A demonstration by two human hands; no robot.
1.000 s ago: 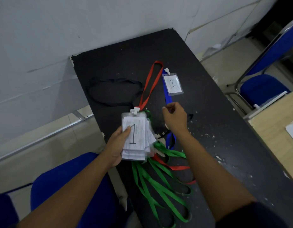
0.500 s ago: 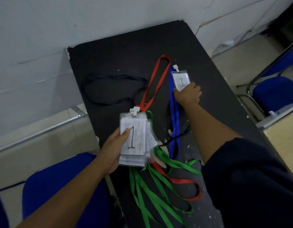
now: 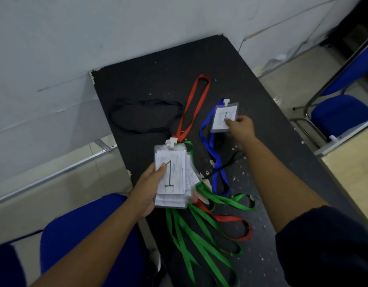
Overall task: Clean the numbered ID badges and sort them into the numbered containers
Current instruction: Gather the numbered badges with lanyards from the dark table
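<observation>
Left hand (image 3: pixel 152 189), lower ctr of frame: fingers curled under, thumb on top, gripping a stack of clear plastic ID badges w/ white paper inserts (image 3: pixel 172 172). Top insert reads "1"; white clip at its upper edge. Stack sits over the near-left edge of the black tabletop (image 3: pixel 158 79). Right hand (image 3: pixel 240 129), right of ctr, pinches the lower right corner of a single clear plastic badge marked "1" (image 3: pixel 223 118), thumb on its face. Can't tell if that badge lies flat or is raised. Its blue lanyard (image 3: pixel 217 162) loops down toward ctr. Red lanyard (image 3: pixel 196 102) runs up from the stack's clip. Green lanyards (image 3: pixel 199 235) trail to btm of frame. Black lanyard (image 3: pixel 146 117) loops at upper left of tabletop. Blue padded chair (image 3: pixel 75 235) at lower left; second blue chair (image 3: pixel 340 114) at right edge.
</observation>
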